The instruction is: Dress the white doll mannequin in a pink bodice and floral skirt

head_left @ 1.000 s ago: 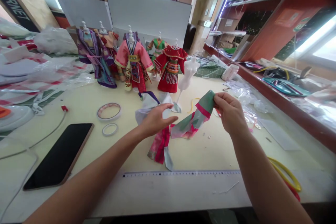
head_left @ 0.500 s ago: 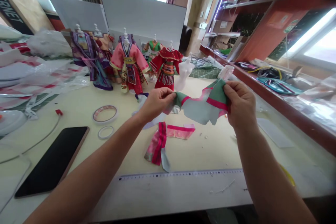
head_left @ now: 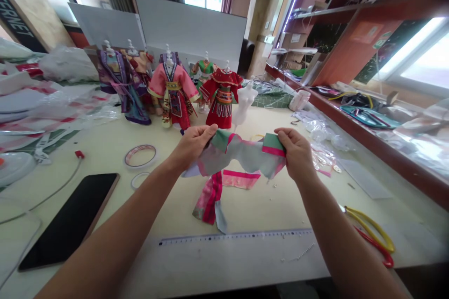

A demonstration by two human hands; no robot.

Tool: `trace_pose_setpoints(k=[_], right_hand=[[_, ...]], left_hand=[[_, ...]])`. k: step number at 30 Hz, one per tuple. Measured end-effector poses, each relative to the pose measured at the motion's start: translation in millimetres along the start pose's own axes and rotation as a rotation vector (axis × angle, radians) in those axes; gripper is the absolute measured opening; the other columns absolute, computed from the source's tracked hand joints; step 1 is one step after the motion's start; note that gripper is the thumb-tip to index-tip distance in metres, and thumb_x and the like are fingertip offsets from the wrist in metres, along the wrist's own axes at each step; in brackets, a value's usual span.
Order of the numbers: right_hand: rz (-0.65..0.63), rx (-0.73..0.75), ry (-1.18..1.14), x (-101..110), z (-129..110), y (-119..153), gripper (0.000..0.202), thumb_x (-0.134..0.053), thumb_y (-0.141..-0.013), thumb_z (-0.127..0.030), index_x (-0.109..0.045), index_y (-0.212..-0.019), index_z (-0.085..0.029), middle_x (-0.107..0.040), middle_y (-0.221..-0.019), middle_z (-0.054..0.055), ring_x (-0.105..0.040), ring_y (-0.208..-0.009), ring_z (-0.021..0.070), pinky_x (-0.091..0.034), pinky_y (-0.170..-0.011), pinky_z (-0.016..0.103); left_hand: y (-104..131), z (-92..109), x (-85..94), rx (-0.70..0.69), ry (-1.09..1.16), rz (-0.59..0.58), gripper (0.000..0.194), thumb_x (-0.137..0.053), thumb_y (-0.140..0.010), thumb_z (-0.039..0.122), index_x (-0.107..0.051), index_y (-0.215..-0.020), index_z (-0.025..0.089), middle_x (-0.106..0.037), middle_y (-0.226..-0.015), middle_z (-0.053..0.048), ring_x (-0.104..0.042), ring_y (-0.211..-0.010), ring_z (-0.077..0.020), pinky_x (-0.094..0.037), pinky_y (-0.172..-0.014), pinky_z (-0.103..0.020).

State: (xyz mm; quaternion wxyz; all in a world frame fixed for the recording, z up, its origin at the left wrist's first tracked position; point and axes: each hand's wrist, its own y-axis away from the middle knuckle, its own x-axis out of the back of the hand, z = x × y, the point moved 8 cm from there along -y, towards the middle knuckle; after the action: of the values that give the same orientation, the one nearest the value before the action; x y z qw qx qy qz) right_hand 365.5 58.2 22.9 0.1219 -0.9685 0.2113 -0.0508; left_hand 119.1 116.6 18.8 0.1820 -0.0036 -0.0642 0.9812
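Note:
A small piece of sewn doll clothing (head_left: 242, 153), pale grey-green with darker green ends and bright pink bands, is stretched above the table between my two hands. My left hand (head_left: 196, 145) pinches its left end between thumb and fingers. At the other end, my right hand (head_left: 296, 152) grips the green corner. Below lie a pink and magenta fabric piece (head_left: 209, 198) with a grey tab, and a short pink strip (head_left: 241, 179). Behind the cloth stands a bare white mini mannequin (head_left: 245, 103), close to several dressed doll forms, one in a pink robe (head_left: 173, 86).
A clear ruler (head_left: 235, 237) lies along the near side. On the left are a black phone (head_left: 72, 219) and a tape roll (head_left: 140, 156). Scissors with yellow and red handles (head_left: 373, 233) rest at the right, near tiny beads (head_left: 305, 252). Plastic bags (head_left: 324, 133) sit farther back.
Both hands have moved: the right one left and down, the left one slightly left and down. The cloth has turned, showing more of its pale side. The scissors have come into fuller view.

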Motion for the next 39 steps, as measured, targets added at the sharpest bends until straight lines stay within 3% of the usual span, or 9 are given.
trace_pose_setpoints(k=[8, 12, 19, 26, 31, 35, 37, 39], right_hand=[[-0.176, -0.071, -0.026, -46.1, 22.0, 32.4, 0.027, -0.06, -0.075, -0.042, -0.059, -0.091, -0.021, -0.062, -0.072, 0.001, -0.058, -0.065, 0.017, -0.047, -0.058, 0.029], [-0.252, -0.115, -0.109, -62.9, 23.4, 41.6, 0.025, -0.058, -0.076, -0.041, -0.057, -0.093, -0.023, -0.059, -0.069, -0.001, -0.057, -0.062, 0.0171, -0.046, -0.056, 0.029], [-0.236, -0.143, -0.118, -66.1, 33.2, 46.3, 0.025, -0.057, -0.076, -0.043, -0.058, -0.09, -0.022, -0.058, -0.07, 0.0, -0.053, -0.062, 0.0153, -0.043, -0.055, 0.027], [-0.237, -0.106, -0.056, -64.3, 34.6, 43.1, 0.027, -0.053, -0.078, -0.045, -0.058, -0.091, -0.021, -0.056, -0.069, -0.001, -0.052, -0.062, 0.0153, -0.043, -0.055, 0.027], [-0.248, -0.024, 0.061, -62.3, 28.6, 20.5, 0.024, -0.052, -0.079, -0.038, -0.058, -0.094, -0.02, -0.05, -0.06, -0.003, -0.046, -0.053, 0.0139, -0.037, -0.049, 0.026], [-0.22, 0.103, 0.153, -52.7, 6.8, 3.8, 0.025, -0.053, -0.079, -0.026, -0.056, -0.103, -0.021, -0.053, -0.067, -0.003, -0.05, -0.062, 0.0147, -0.039, -0.059, 0.027], [-0.201, 0.266, 0.299, -46.5, -9.3, 5.3, 0.027, -0.049, -0.081, -0.02, -0.055, -0.107, -0.022, -0.06, -0.082, 0.001, -0.055, -0.076, 0.0173, -0.042, -0.069, 0.029], [-0.216, 0.456, 0.503, -44.2, -19.7, 16.0, 0.026, -0.043, -0.082, -0.012, -0.059, -0.1, -0.022, -0.063, -0.092, 0.004, -0.056, -0.087, 0.0195, -0.042, -0.078, 0.032]], left_hand=[[21.0, -28.4, 1.2, 0.232, 0.074, 0.001, 0.041, -0.059, -0.077, 0.054, -0.057, -0.06, 0.016, -0.049, -0.045, 0.005, -0.038, -0.034, -0.0048, -0.028, -0.032, -0.016], [29.2, -30.2, 2.3, 0.297, 0.114, -0.021, 0.04, -0.064, -0.072, 0.055, -0.06, -0.066, 0.016, -0.059, -0.051, 0.003, -0.047, -0.038, -0.0072, -0.034, -0.033, -0.017], [33.9, -35.4, 14.5, 0.32, 0.0, -0.025, 0.032, -0.076, -0.062, 0.044, -0.063, -0.077, 0.018, -0.067, -0.064, 0.001, -0.06, -0.054, -0.0125, -0.048, -0.047, -0.02], [34.2, -40.8, 33.7, 0.334, -0.12, 0.086, 0.035, -0.064, -0.069, 0.055, -0.063, -0.075, 0.021, -0.058, -0.05, 0.003, -0.047, -0.036, -0.0118, -0.034, -0.032, -0.021], [13.5, -15.1, 37.4, 0.083, -0.428, 0.107, 0.04, -0.05, -0.079, 0.055, -0.061, -0.064, 0.019, -0.051, -0.049, 0.003, -0.046, -0.044, -0.0116, -0.033, -0.042, -0.021], [7.6, 26.3, 30.0, -0.276, -0.831, 0.2, 0.042, -0.04, -0.087, 0.049, -0.059, -0.063, 0.02, -0.048, -0.05, 0.002, -0.045, -0.05, -0.0129, -0.031, -0.051, -0.024], [14.0, 37.2, 20.2, -0.444, -0.972, 0.196, 0.041, -0.038, -0.089, 0.047, -0.063, -0.07, 0.02, -0.057, -0.059, -0.001, -0.05, -0.057, -0.0145, -0.033, -0.056, -0.024], [23.9, 33.3, 8.2, -0.562, -1.105, 0.123, 0.041, -0.039, -0.089, 0.048, -0.065, -0.075, 0.02, -0.063, -0.068, -0.004, -0.053, -0.062, -0.0159, -0.035, -0.059, -0.025]])
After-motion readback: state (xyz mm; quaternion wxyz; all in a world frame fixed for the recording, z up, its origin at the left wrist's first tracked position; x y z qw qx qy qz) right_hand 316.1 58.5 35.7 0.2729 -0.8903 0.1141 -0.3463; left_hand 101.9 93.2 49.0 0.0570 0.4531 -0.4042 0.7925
